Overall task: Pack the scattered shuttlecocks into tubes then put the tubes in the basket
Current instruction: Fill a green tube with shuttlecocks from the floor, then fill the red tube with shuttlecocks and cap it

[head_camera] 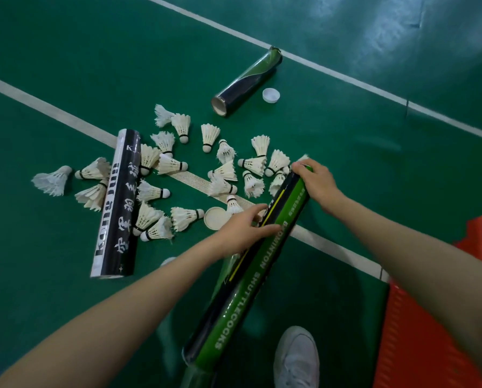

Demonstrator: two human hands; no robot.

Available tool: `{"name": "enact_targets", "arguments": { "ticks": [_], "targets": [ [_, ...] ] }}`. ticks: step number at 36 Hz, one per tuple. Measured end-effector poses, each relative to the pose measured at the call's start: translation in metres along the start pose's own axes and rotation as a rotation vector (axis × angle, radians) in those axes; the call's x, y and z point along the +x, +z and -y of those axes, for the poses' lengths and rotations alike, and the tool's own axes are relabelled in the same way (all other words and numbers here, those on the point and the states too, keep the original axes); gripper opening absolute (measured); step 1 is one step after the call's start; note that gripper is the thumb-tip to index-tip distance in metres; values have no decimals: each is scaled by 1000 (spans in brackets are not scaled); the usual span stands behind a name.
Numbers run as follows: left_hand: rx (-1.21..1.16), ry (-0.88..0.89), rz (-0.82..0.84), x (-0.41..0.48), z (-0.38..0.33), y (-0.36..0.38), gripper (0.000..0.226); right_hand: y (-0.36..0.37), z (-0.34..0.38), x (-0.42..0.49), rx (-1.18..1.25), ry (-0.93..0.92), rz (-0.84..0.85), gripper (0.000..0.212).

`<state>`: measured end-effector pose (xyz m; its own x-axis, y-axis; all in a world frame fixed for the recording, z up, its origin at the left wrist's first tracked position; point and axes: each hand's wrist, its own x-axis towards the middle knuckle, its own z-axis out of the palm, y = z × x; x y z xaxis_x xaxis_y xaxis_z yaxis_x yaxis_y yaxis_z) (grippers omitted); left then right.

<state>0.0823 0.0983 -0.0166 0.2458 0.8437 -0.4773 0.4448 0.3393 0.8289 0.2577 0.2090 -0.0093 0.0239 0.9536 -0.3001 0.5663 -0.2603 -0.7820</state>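
The green shuttlecock tube [251, 275] is held tilted above the court floor [66, 51]. The left hand [242, 228] grasps its middle; the right hand [315, 180] grasps its far end. Loose shuttlecocks [206, 135] lie beyond, between two tubes. The orange basket [419, 331] stands at right.

The left forearm [122, 298] and right forearm [402, 247] are bare for their whole visible length, as are the left hand [242, 228] and right hand [317, 183]. One foot wears a white sneaker [296, 359].
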Motion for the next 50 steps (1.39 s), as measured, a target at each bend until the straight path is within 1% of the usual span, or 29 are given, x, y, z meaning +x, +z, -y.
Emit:
{"name": "enact_targets", "arguments": {
  "ticks": [2, 5, 7, 8, 9, 11, 12, 14, 16, 17, 19, 21, 22, 25, 26, 29, 32, 36, 37, 41, 45, 48, 50],
  "targets": [
    [18, -24, 14, 7, 7, 8, 66, 1, -13, -1, -48, 13, 63, 18],
    [40, -50, 28, 21, 15, 21, 54, 7, -36, 1, -95, 46, 120, 14],
    [128, -74, -28, 27, 27, 23, 44, 14, -51, 2, -97, 77, 160, 14],
    [205, -88, -76, 30, 35, 23, 43, 19, -58, 3, -91, 90, 176, 14],
    [303, -108, -126, 30, 44, 23, 46, 25, -64, 3, -82, 102, 192, 13],
    [502, -184, -194, 27, 60, 22, 61, 35, -72, 6, -68, 122, 223, 13],
    [536, -242, -197, 25, 69, 23, 70, 40, -76, 9, -58, 140, 238, 14],
    [451, -346, -167, 22, 84, 27, 86, 47, -84, 14, -67, 187, 285, 20],
    [365, -385, -126, 20, 94, 34, 93, 52, -93, 17, -157, 197, 355, 31],
    [350, -375, -124, 19, 97, 39, 90, 53, -97, 17, -234, 188, 389, 38],
    [336, -336, -174, 17, 97, 45, 82, 54, -100, 16, -397, 132, 441, 52],
    [311, -310, -221, 21, 92, 48, 79, 53, -95, 16, -547, 50, 463, 64],
    [294, -302, -237, 25, 88, 48, 78, 53, -92, 19, -587, 25, 454, 66],
    [245, -277, -280, 45, 75, 43, 71, 50, -79, 32, -614, -48, 496, 60],
    [258, -261, -293, 52, 70, 41, 68, 49, -73, 38, -615, -77, 518, 54],
    [366, -195, -304, 69, 54, 32, 63, 48, -59, 62, -552, -131, 504, 37],
    [473, -163, -281, 84, 37, 12, 44, 50, -43, 86, -431, -175, 448, 36],
    [640, -222, -263, 100, 11, -27, 33, 54, -18, 110, -374, -253, 395, 27],
    [669, -242, -255, 104, 5, -35, 31, 54, -12, 113, -372, -259, 387, 28],
    [760, -271, -222, 115, -9, -58, 29, 57, 7, 115, -428, -275, 387, 30],
    [793, -299, -216, 122, 1, -88, 34, 72, 26, 123, -507, -420, 413, 29],
    [850, -272, -228, 126, 17, -117, 32, 94, 37, 133, -628, -477, 472, 33],
    [914, -255, -202, 126, 27, -139, 31, 109, 40, 137, -735, -484, 513, 37]
  ]
}}
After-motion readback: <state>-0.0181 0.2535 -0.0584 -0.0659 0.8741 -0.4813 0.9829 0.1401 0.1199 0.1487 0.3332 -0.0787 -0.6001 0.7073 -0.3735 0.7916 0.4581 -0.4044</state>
